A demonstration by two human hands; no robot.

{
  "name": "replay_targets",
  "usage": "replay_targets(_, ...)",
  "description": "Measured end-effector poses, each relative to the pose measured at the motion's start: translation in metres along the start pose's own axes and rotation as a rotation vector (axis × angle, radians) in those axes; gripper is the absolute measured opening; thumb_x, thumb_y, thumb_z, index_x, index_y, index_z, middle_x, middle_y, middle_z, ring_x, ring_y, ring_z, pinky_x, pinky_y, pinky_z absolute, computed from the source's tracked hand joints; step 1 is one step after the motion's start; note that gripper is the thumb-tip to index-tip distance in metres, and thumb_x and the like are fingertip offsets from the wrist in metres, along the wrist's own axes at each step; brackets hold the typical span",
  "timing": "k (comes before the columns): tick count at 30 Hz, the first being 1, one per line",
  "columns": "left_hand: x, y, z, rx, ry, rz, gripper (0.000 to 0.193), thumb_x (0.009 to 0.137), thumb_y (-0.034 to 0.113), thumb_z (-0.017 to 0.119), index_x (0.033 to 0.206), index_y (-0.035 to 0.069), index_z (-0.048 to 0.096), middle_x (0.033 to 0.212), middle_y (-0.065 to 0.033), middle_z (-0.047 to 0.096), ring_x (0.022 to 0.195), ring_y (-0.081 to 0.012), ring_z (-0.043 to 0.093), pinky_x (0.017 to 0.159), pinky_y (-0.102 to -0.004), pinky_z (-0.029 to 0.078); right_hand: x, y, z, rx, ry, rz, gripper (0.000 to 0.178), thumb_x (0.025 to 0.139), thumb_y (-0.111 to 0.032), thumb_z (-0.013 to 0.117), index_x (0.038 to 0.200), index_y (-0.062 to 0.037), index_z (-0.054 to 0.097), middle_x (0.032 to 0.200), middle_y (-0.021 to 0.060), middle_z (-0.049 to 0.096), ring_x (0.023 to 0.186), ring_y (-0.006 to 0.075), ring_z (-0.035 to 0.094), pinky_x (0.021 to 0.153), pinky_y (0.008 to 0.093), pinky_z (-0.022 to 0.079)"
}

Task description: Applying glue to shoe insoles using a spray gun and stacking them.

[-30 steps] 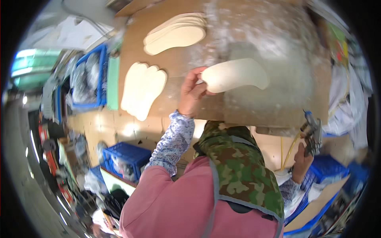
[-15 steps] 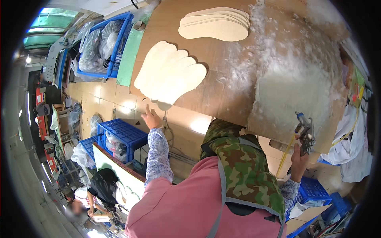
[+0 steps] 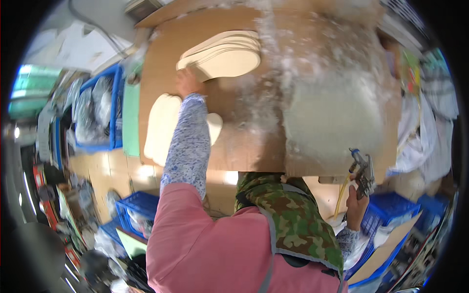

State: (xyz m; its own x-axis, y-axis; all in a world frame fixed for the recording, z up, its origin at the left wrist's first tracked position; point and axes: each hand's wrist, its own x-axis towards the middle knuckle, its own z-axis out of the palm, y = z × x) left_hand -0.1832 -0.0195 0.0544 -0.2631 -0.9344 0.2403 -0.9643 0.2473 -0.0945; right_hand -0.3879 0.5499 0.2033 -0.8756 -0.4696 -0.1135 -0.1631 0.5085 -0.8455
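at the cardboard-topped bench's (image 3: 254,141) far edge, the left hand (image 3: 187,82) pinches the stacked insoles (image 3: 225,57), likely lifting one toward the gripped spray gun (image 3: 362,171) in the right hand (image 3: 356,207).

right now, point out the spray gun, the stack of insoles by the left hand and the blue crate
spray gun (image 3: 362,171), head view, on its metal body
stack of insoles (image 3: 227,58), head view, top sheet
blue crate (image 3: 137,207), head view, near rim

Bright daylight, floor glare, heavy fisheye bending, black rim, slight blur.
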Motion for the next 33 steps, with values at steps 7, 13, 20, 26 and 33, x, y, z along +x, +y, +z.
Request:
replay_targets(7, 0.059, -0.128, 0.028, 0.272, 0.134, 0.376, 0.048, 0.086, 0.036, 0.059, 0.121, 0.005, 0.048, 0.122, -0.0135, 0.054, 0.111, -0.0288, 0.052, 0.089, -0.0407, 0.043, 0.002, -0.022, 0.011, -0.074, 0.033, -0.051, 0.023, 0.085, -0.011, 0.06, 0.102, 0.0045, 0.059, 0.07, 0.0104, 0.056, 0.061, 0.0169, 0.046, 0.057, 0.0357, 0.039)
replay_targets(13, -0.003, 0.002, -0.189, -1.026, -0.352, 0.456, 0.014, 0.085, 0.005, 0.058, 0.097, 0.005, 0.052, 0.093, -0.0048, 0.053, 0.091, -0.0154, 0.052, 0.08, -0.0276, 0.041, -0.01, -0.019, -0.01, -0.059, 0.063, 0.129, 0.023, 0.085, -0.005, 0.06, 0.107, -0.0022, 0.063, 0.064, -0.0027, 0.042, 0.059, 0.0075, 0.034, 0.052, 0.027, 0.03)
replay_targets(20, -0.127, 0.146, -0.269, -1.766, -0.756, 0.39, 0.02, 0.085, 0.002, 0.057, 0.103, 0.008, 0.052, 0.093, -0.0009, 0.055, 0.086, -0.0099, 0.051, 0.079, -0.0238, 0.041, -0.022, 0.007, -0.043, 0.083, 0.092, 0.098, 0.023, 0.087, -0.005, 0.059, 0.11, -0.0005, 0.061, 0.074, -0.005, 0.05, 0.064, 0.0055, 0.038, 0.054, 0.024, 0.032)
replay_targets(26, -0.212, 0.213, -0.129, -1.183, -0.675, 0.516, 0.015, 0.085, 0.008, 0.057, 0.099, 0.007, 0.049, 0.086, -0.0062, 0.057, 0.071, -0.0138, 0.055, 0.061, -0.0261, 0.044, -0.026, -0.002, -0.051, 0.066, -0.012, 0.181, 0.025, 0.086, -0.003, 0.06, 0.111, 0.001, 0.06, 0.077, -0.0052, 0.052, 0.065, 0.0047, 0.04, 0.056, 0.0214, 0.033)
replay_targets(33, -0.244, 0.192, -0.128, -1.472, -0.9, 0.074, 0.031, 0.086, 0.005, 0.053, 0.114, -0.001, 0.041, 0.099, -0.014, 0.056, 0.081, -0.0183, 0.061, 0.063, -0.0267, 0.054, -0.014, -0.015, -0.025, 0.034, -0.294, -0.001, 0.032, 0.084, -0.006, 0.061, 0.115, -0.0012, 0.053, 0.088, 0.0192, 0.062, 0.077, 0.0313, 0.06, 0.069, 0.0348, 0.048)
